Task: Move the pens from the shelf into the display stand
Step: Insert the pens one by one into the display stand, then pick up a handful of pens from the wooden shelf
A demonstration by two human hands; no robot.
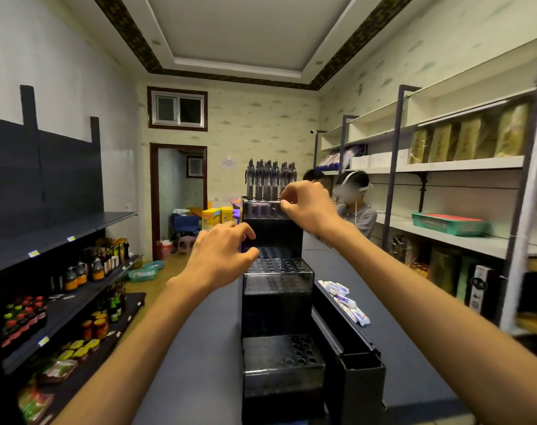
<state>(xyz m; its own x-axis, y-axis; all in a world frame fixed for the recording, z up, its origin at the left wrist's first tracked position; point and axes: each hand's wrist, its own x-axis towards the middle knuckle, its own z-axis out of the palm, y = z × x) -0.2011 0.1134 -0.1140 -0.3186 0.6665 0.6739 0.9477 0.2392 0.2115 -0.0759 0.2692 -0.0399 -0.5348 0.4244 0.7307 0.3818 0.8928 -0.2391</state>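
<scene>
Bare-skinned and reaching forward from the lower corners of the frame, both arms meet at a black tiered display stand [276,271] in the middle of the picture. The right hand [307,207], just above centre, has its fingers curled with thumb and fingertips drawn together at the right end of the stand's top tier; it appears to pinch a pen there, though the fingers hide the contact. The left hand [221,259], lower and to the left, hovers with fingers loosely bent beside the stand's second tier, holding nothing that can be seen. The pens [268,179], a row of clear-barrelled ones with dark caps, stand upright in the top tier, just left of the right hand and above the left hand. The middle and lowest tiers show rows of round holes with no pens in them. The stand rests on a grey shelf top [199,348] running up the middle of the frame. To its right, near mid-frame, lies a strip of small white packets [347,302]. At lower left, dark shelves carry bottles and jars [86,271]. At right, white shelving holds a green basket [448,223], and a person wearing a head strap [356,197] stands behind the stand.
</scene>
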